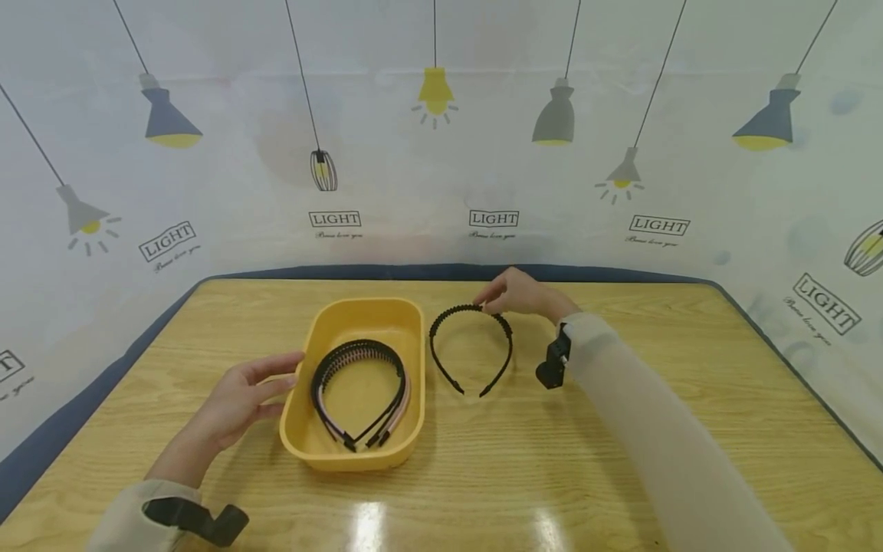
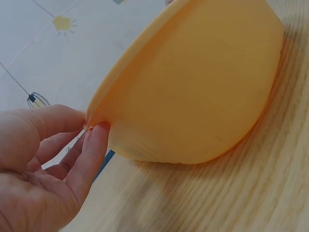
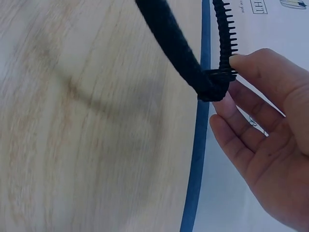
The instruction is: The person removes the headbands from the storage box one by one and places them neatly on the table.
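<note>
My right hand (image 1: 520, 295) pinches the top of a black headband (image 1: 451, 310) with thumb and fingertips, right of the yellow plastic bin. Small teeth line the ridged band (image 3: 223, 36) in the right wrist view, and its shadow falls apart from it on the table. At the bin's left side, my left hand (image 1: 237, 399) pinches the rim. In the left wrist view the fingertips meet the edge of the bin (image 2: 193, 87). Inside the bin (image 1: 297, 437) lie several nested headbands (image 1: 320, 379), black and pink, their ends toward the near side.
The bin stands on a light wood-grain table (image 1: 517, 475). A dark blue edge (image 1: 386, 272) runs along the table's back, with a pale sheet printed with lamps (image 1: 414, 161) behind it. Black wrist cameras (image 1: 552, 364) are strapped over both sleeves.
</note>
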The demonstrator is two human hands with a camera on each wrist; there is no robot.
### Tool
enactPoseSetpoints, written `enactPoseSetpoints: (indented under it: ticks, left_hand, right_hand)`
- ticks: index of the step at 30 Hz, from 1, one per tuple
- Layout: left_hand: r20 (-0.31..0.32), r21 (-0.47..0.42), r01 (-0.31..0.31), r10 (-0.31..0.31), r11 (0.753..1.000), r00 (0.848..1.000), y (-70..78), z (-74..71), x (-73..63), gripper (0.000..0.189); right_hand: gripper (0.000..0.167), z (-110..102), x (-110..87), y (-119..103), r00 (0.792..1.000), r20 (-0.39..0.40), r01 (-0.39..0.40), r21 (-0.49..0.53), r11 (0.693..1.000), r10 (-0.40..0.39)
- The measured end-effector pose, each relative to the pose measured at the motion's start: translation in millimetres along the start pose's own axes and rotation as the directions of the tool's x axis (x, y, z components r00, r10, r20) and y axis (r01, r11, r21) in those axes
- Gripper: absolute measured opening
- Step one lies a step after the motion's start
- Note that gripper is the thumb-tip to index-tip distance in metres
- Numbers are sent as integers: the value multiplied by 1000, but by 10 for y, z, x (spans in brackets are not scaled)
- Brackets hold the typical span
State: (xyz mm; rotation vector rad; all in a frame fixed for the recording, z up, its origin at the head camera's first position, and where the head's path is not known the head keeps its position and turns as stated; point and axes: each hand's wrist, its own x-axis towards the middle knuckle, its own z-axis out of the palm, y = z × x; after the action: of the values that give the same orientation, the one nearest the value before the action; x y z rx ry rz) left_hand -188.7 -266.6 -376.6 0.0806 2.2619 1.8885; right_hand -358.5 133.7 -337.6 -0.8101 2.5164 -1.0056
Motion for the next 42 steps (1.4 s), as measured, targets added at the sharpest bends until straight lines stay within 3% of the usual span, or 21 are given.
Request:
enactPoseSetpoints:
  ticks: [6,20,42]
  left_hand:
    - [5,-20,-5,5,1000,1000,-8,-3,-4,57]
    - [3,-22,5,-5,1000,1000,23,-1,-2,57]
    - [0,-15,7,-7,1000,1000,-1,-26,5,57]
  right_hand:
    - [27,61,37,85,1000,16,20,28,999,-21]
    - [26,197,125,311,998,-32,-47,23,999,48]
    - [24,306,148,282,994,-54,-93,32,995,95]
